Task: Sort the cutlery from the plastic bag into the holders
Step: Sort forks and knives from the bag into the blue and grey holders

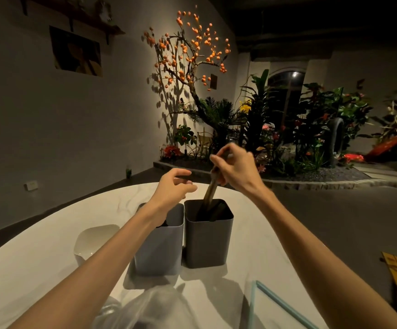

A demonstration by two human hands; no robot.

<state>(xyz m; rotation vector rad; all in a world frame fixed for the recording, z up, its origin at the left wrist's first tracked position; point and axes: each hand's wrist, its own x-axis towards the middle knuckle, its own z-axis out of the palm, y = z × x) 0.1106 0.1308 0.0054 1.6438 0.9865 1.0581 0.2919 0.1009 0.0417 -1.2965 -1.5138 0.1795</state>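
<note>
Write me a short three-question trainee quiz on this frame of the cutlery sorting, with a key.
1. True or false: the right hand holds a dark utensil whose lower end is inside the dark grey holder.
2. Which holder stands to the left? A) the light grey holder B) the dark grey holder C) neither, they are stacked
3. Fill in: the left hand hovers with its fingers loosely spread and holds ______.

Key
1. True.
2. A; the two holders stand side by side on the white table.
3. Nothing. The plastic bag lies near the front edge, and a white bowl sits left of the holders.
</note>
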